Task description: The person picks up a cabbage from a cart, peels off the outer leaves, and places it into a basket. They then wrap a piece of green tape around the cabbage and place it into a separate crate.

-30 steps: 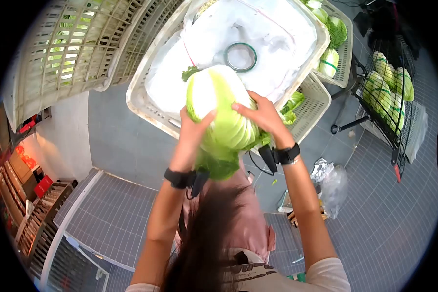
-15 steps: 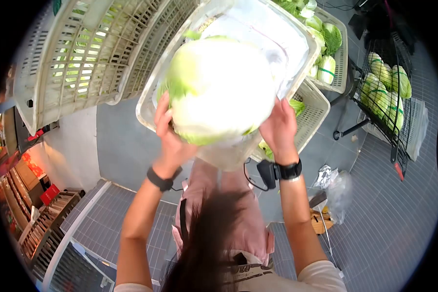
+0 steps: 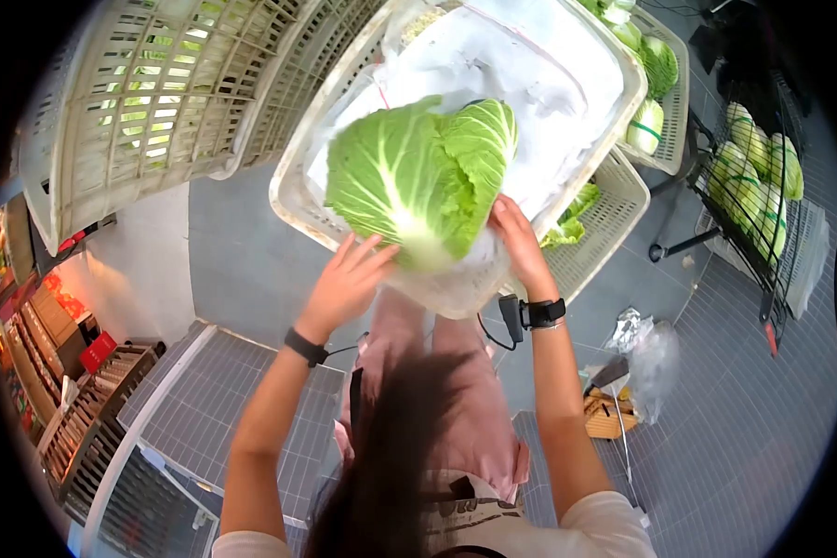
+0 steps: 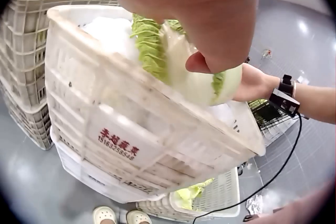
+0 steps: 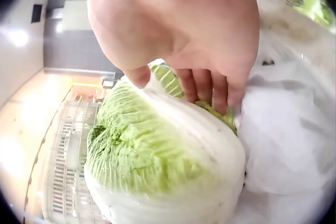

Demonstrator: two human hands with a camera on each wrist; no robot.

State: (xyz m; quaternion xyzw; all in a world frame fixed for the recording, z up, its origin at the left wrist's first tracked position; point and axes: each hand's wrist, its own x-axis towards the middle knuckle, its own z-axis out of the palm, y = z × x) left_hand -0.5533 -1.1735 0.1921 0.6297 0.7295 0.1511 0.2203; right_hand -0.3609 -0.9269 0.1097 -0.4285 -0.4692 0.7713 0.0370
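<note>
A Chinese cabbage [image 3: 391, 177] is over the near part of a white-lined plastic crate [image 3: 293, 200], its green leafy side up in the head view. My left hand [image 3: 349, 284] lies at its near left, fingers spread and fairly straight with the tips at the cabbage. In the left wrist view the left thumb [image 4: 202, 64] overlaps the pale stalk. My right hand [image 3: 524, 246] grips the right side of the cabbage. The right wrist view shows its fingers [image 5: 205, 87] bent over the far side, fingertips partly hidden, thumb on the near side.
Tall slatted crates [image 3: 158, 121] stand at the left. A lower crate [image 3: 614, 214] with loose leaves and another crate [image 3: 674, 139] of cabbages are at the right. Beyond them stands a wire cart [image 3: 763, 270] holding several cabbages. A plastic bag [image 3: 656, 372] lies on the floor.
The cabbage has been turned: its white side faced up half a second ago, and now green leaves do. The left hand's fingers have spread; the right hand stays at the right side.
</note>
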